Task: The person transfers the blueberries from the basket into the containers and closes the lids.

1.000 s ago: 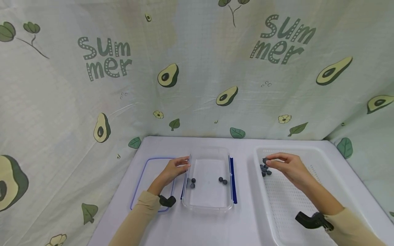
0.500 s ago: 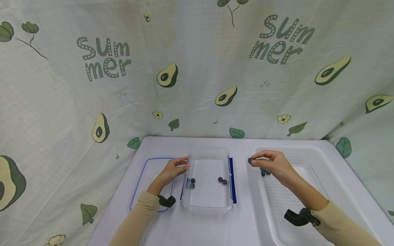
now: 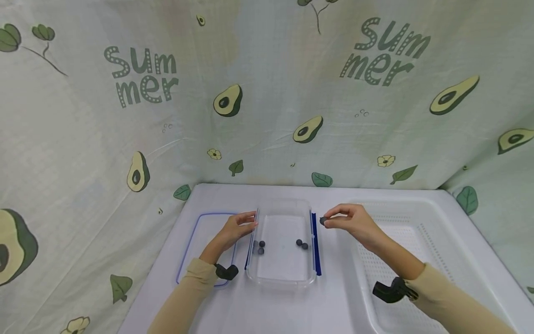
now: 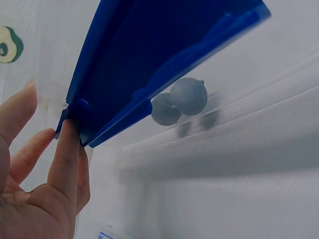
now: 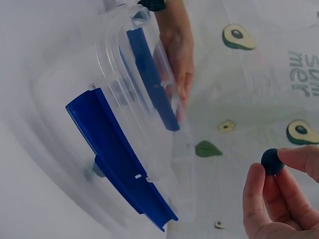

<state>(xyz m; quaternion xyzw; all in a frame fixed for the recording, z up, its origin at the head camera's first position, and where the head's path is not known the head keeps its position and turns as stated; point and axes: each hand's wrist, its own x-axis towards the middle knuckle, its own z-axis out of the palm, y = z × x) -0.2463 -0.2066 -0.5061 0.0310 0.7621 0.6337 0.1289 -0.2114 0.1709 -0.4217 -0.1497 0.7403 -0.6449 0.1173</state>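
In the head view, a clear plastic box (image 3: 281, 282) with blue side flaps stands mid-table. Inside are blueberries, two near its left wall (image 3: 261, 244) and two near its right (image 3: 302, 244). My right hand (image 3: 352, 223) pinches one blueberry (image 3: 323, 221) between thumb and fingertips, just outside the box's right flap (image 3: 316, 246). The right wrist view shows this berry (image 5: 272, 162) held up, apart from the box. My left hand (image 3: 232, 233) rests on the box's left side. In the left wrist view its extended fingers (image 4: 65, 162) touch the end of the blue flap (image 4: 144, 59).
A white perforated basket (image 3: 367, 297) stands on the right, partly behind my right forearm. The blue-rimmed lid (image 3: 187, 248) lies left of the box, under my left hand. A printed cloth (image 3: 267, 93) rises behind the table's back edge.
My right hand has carried the blueberry leftward, from over the basket's left edge to beside the box's right flap. The left hand and the box have stayed in place.
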